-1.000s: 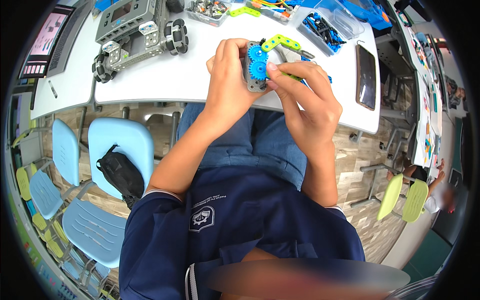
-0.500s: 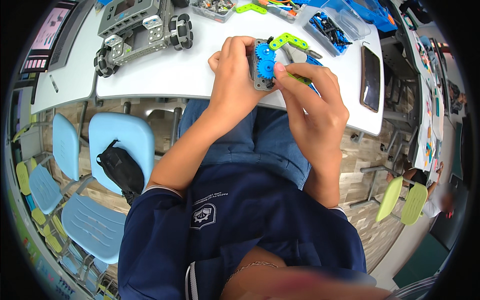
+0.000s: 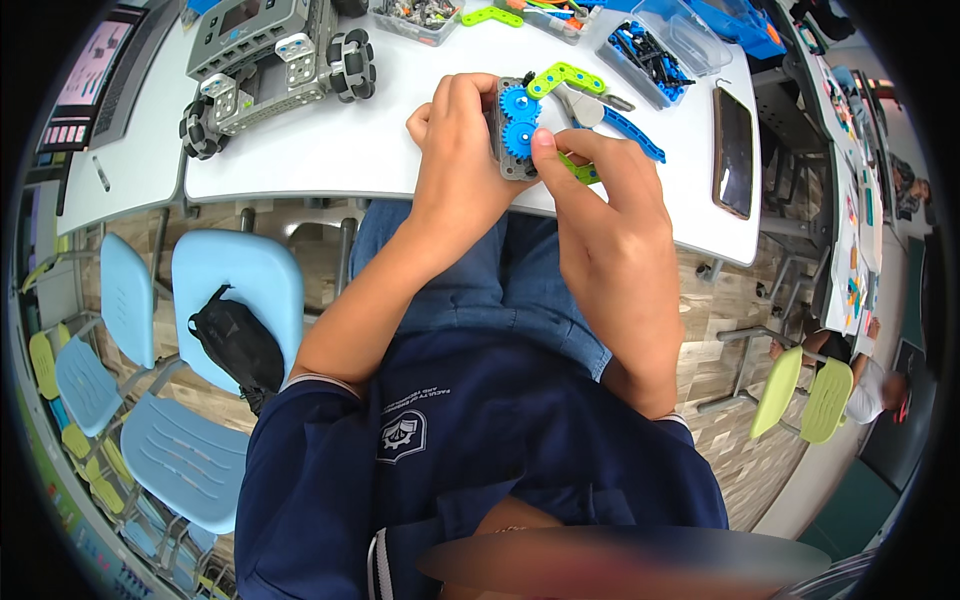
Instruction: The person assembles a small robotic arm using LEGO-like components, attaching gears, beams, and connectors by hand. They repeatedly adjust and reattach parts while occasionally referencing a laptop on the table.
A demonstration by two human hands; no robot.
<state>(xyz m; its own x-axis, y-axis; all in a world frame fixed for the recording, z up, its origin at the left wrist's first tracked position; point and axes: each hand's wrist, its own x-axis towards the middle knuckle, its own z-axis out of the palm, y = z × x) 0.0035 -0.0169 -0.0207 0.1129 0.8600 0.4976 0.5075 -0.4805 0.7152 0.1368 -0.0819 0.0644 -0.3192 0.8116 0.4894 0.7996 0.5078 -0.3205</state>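
Observation:
Above the table's near edge I hold a gear-driven claw with a grey body (image 3: 507,165). Two blue gears (image 3: 520,138) lie one above the other on its face. A bent lime-green beam (image 3: 566,77) reaches out from the upper gear, and a second green beam (image 3: 582,173) is partly hidden by my fingers. My left hand (image 3: 458,150) is closed around the body from the left. My right hand (image 3: 612,215) pinches the claw near the lower gear and lower beam, its thumb at the gear's edge. Pliers (image 3: 632,132) with blue handles lie just beyond.
A grey wheeled robot (image 3: 270,75) stands at the far left. Bins of small parts (image 3: 415,25) and blue and black pieces (image 3: 650,65) line the back. A phone (image 3: 735,155) lies at the right edge. Chairs (image 3: 240,270) stand on the left; another person sits far right.
My right hand has shifted slightly against the claw, uncovering more of the pliers' blue handles. My left hand keeps its hold on the body.

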